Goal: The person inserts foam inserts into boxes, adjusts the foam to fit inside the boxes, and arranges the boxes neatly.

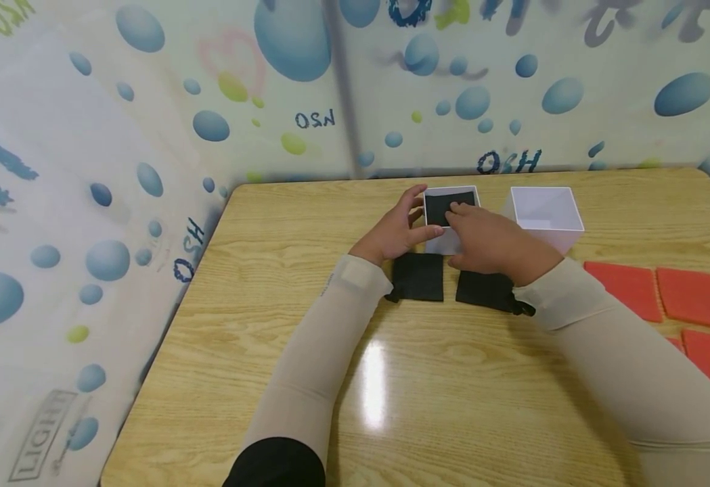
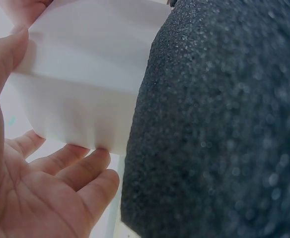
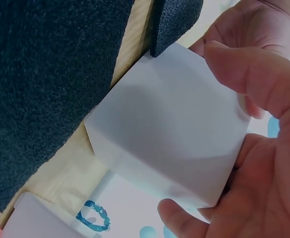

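Observation:
In the head view, a white box (image 1: 442, 241) stands near the table's back edge, holding a black foam square (image 1: 437, 208) just below its rim. My left hand (image 1: 394, 230) holds the box's left front corner, thumb on the front face and fingers along the side, as the left wrist view shows. My right hand (image 1: 491, 240) reaches over the box, its fingers bent down onto the black square inside. The right thumb (image 3: 249, 74) lies on the box's front face. Two more black squares (image 1: 418, 277) (image 1: 485, 289) lie under the wrists, looming large in the wrist views.
A second white box (image 1: 548, 216), its top uncovered, stands to the right of the first. Several red squares (image 1: 696, 297) lie in rows at the table's right side. A patterned curtain (image 1: 391, 101) hangs behind the wooden table (image 1: 440, 392).

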The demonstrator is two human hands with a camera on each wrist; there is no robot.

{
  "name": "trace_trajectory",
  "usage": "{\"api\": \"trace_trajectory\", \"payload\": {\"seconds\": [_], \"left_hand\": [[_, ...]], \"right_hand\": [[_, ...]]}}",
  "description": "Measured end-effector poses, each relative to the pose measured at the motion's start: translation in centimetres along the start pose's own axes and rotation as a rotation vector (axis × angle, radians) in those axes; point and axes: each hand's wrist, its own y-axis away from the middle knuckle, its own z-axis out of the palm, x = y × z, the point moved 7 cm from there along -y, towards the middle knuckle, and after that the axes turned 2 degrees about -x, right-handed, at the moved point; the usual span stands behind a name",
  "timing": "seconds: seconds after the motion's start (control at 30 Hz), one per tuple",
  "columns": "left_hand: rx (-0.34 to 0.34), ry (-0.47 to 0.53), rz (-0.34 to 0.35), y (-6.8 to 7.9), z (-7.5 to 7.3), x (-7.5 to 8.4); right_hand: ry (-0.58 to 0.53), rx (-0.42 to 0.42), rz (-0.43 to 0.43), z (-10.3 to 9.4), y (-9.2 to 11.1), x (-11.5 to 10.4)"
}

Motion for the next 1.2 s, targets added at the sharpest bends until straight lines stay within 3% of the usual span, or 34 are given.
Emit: {"api": "trace_trajectory", "payload": {"seconds": [0.8, 1.2], "left_hand": [[0.01, -0.025, -0.002, -0.2, 0.1, -0.1], [0.012, -0.054, 0.002, -0.2, -0.1, -0.2]], "right_hand": [[-0.039, 0.075, 0.028, 0.9, -0.4, 0.4], [-0.116, 0.105, -0.009, 1.1, -0.2, 0.6]]}}
